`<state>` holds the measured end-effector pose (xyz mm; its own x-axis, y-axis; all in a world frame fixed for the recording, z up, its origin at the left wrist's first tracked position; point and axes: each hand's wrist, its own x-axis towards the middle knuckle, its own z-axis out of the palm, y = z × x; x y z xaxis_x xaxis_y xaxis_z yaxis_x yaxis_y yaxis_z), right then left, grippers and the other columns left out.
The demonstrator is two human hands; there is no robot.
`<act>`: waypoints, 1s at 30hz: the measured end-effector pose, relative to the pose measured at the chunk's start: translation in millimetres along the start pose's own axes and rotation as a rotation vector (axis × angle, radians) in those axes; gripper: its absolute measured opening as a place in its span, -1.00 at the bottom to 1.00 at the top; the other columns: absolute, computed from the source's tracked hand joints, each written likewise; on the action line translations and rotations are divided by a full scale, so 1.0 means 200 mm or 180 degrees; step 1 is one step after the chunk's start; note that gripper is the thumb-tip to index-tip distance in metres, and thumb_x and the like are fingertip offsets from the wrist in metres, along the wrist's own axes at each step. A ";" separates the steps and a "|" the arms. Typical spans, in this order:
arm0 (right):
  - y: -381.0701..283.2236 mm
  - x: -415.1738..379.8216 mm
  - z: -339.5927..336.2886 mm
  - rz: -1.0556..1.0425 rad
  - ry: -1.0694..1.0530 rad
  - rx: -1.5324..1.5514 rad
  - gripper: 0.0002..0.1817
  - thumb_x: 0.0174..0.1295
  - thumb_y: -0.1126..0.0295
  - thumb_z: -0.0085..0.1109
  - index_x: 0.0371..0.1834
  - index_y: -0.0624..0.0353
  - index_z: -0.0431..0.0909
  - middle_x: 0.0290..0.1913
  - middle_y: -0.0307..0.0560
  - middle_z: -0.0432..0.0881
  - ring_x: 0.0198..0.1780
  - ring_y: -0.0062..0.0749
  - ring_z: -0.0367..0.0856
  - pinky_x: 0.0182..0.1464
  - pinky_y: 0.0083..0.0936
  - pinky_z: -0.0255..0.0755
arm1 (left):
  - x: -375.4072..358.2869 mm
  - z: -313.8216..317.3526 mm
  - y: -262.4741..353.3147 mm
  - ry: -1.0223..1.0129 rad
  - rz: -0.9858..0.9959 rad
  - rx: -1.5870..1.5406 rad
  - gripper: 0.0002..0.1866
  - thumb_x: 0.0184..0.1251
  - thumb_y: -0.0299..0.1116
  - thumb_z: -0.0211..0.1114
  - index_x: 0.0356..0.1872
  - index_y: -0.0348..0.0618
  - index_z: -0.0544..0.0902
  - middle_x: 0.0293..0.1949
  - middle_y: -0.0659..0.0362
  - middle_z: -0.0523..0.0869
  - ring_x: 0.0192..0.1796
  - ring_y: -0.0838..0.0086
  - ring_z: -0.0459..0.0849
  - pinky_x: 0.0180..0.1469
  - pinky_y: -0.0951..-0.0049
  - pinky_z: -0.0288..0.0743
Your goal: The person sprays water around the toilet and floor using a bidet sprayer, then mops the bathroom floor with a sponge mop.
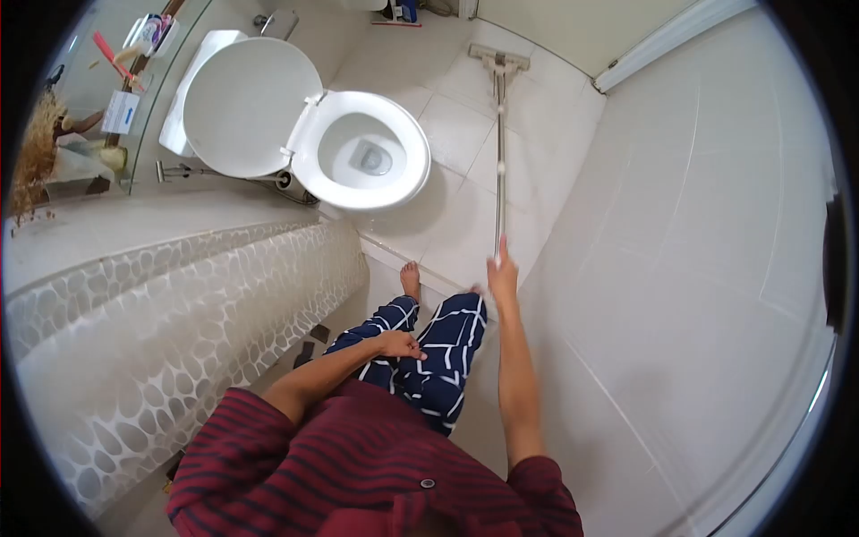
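Observation:
A flat mop with a long metal pole (501,179) lies across the view, its wide beige head (499,60) down on the tiles by the far wall. My right hand (503,273) is wrapped round the near end of the pole, with the index finger stretched along it. In front of my thigh, my left hand (400,345) rests loosely curled against the navy checked trousers (447,358). I see nothing held in it. My bare feet (410,281) stand near a low floor ledge (420,268), the right one partly hidden by the trouser leg.
A white toilet (412,161) with its lid raised stands ahead on the left. A pebble-patterned shower curtain (224,304) hangs along the left side. Tiled wall (680,224) closes off the right. A glass shelf (148,125) holds small items at upper left.

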<state>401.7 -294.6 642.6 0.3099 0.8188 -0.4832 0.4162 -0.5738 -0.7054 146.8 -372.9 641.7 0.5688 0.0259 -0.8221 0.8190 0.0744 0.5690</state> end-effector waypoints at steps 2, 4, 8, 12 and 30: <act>0.14 -0.27 -0.10 0.0005 -0.0192 -0.0139 -0.38 0.15 0.46 -0.07 0.31 -0.04 0.02 -0.20 0.20 0.54 -0.15 -0.08 0.54 -0.09 -0.35 0.35 | 0.08 -0.12 0.05 0.0065 0.0224 -0.0385 -0.48 0.05 0.21 0.08 -0.60 -0.10 0.54 -0.65 0.19 0.48 -0.48 0.41 0.45 -0.34 0.41 0.29; 0.21 -0.58 -0.31 -0.0489 -0.0014 0.0021 -0.37 0.08 0.54 -0.07 0.29 0.02 0.08 -0.17 0.18 0.51 -0.17 -0.20 0.50 -0.12 -0.46 0.34 | 0.26 -0.20 0.07 0.0082 0.0546 -0.0835 -0.57 0.13 0.04 0.11 -0.62 -0.17 0.51 -0.69 0.23 0.41 -0.52 0.52 0.34 -0.38 0.44 0.25; 0.21 -0.63 -0.75 -0.0127 -0.0458 -0.0127 -0.31 -0.04 0.60 -0.04 0.27 -0.06 0.15 -0.05 0.20 0.50 -0.10 -0.28 0.53 -0.09 -0.54 0.32 | 0.52 -0.53 0.38 0.0496 0.0628 -0.0570 -0.67 0.11 -0.08 0.08 -0.51 -0.16 0.57 -0.51 0.14 0.61 -0.36 0.46 0.53 -0.22 0.42 0.37; -0.05 0.04 -1.00 0.0423 -0.0829 -0.0398 -0.27 -0.11 0.62 -0.05 0.25 -0.17 0.18 -0.51 0.18 0.49 -0.52 -0.26 0.47 -0.40 -0.51 0.33 | 0.63 -0.75 0.77 0.0425 0.0652 0.0684 -0.70 0.08 -0.08 0.07 -0.45 -0.07 0.61 -0.45 0.08 0.64 -0.27 0.19 0.59 -0.08 0.23 0.33; -0.94 0.77 -2.19 0.2219 -0.0116 0.0356 -0.53 -0.14 0.58 0.25 -0.03 0.14 0.51 -0.37 -0.33 0.55 -0.60 -0.74 0.28 -0.59 -0.76 0.19 | 0.97 -2.37 1.81 0.3142 0.1731 0.0634 -0.33 -0.38 -0.36 0.45 -0.10 -0.12 0.34 -0.20 0.09 0.41 -0.01 0.20 0.35 0.03 0.26 0.22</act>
<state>745.3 -67.9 926.8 0.4427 0.2623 -0.8574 0.0403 -0.9611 -0.2732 517.0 132.3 678.9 0.6159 0.7844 -0.0737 0.5302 -0.3434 0.7752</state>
